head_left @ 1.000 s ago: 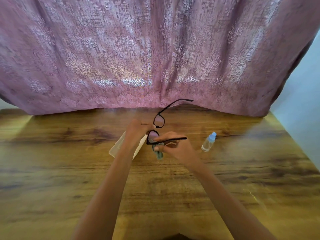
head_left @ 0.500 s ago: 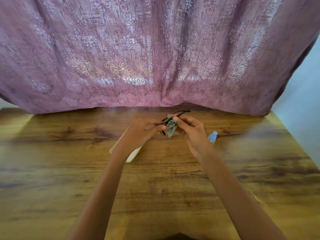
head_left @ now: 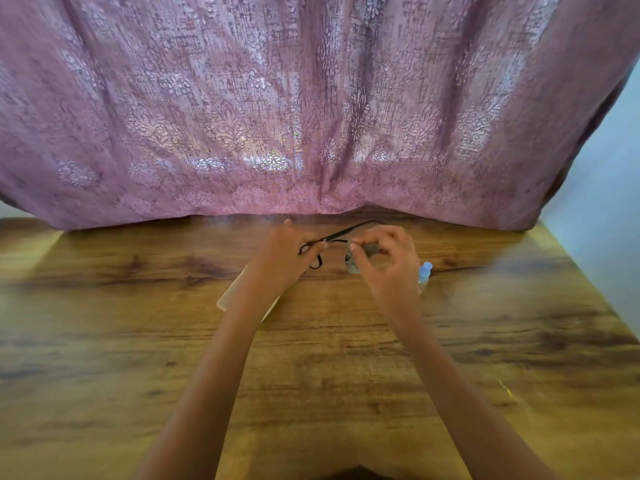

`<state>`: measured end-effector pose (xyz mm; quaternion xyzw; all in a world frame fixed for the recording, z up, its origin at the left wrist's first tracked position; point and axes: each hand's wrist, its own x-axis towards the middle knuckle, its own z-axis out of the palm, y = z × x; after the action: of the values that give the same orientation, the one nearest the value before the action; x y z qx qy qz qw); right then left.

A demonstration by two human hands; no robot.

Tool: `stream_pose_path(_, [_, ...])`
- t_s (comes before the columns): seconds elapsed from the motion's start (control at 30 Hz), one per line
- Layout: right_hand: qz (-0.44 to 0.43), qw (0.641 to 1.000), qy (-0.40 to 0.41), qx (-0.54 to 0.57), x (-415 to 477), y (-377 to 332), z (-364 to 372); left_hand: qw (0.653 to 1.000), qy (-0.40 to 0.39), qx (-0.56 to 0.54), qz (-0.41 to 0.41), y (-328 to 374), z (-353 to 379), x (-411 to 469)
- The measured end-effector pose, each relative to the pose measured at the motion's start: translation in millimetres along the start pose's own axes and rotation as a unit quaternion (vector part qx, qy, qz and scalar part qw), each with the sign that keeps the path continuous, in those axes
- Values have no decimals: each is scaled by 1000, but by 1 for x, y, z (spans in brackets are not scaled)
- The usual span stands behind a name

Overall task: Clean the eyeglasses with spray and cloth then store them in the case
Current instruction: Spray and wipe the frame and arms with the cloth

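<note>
Black-framed eyeglasses (head_left: 332,239) are held above the wooden table, temples pointing away toward the curtain. My left hand (head_left: 284,261) pinches the left side of the frame. My right hand (head_left: 388,265) pinches a small grey cloth (head_left: 356,261) around the right lens, which the cloth and fingers mostly hide. A small clear spray bottle with a blue cap (head_left: 425,271) lies just right of my right wrist. The pale case (head_left: 228,299) lies on the table under my left forearm, partly covered by it.
The wooden table (head_left: 311,393) spreads toward me. A pink patterned curtain (head_left: 311,116) hangs along its far edge. A pale wall (head_left: 609,220) borders the right side.
The glasses turned from upright to lying flat between both hands. My right hand moved the cloth up from the lower lens onto the right lens. Both hands rose slightly toward the curtain.
</note>
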<state>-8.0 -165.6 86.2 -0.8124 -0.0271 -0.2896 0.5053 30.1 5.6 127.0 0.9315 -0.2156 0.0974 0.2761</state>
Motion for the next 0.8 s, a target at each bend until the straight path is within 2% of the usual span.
stream_pose_path(0.1, [-33,999,15,27,4,-15,0,1000,-1,-7,10,2,3,-1])
stream_pose_path(0.23, [-99,994,10,-41,7,-13,10,999,8,-7,37,2,8,1])
stream_pose_path(0.4, [-191,977,-46,-82,5,-2,16,995,26,-43,89,-1,10,1])
stream_pose_path(0.53, [-215,965,-122,-86,10,8,10,995,14,-60,83,-5,10,0])
stream_pose_path(0.67, [-237,954,-117,-142,13,9,5,995,12,-59,81,-1,11,-3])
stream_pose_path(0.8, [-235,952,-127,-151,16,3,2,995,12,-59,74,-1,11,-3])
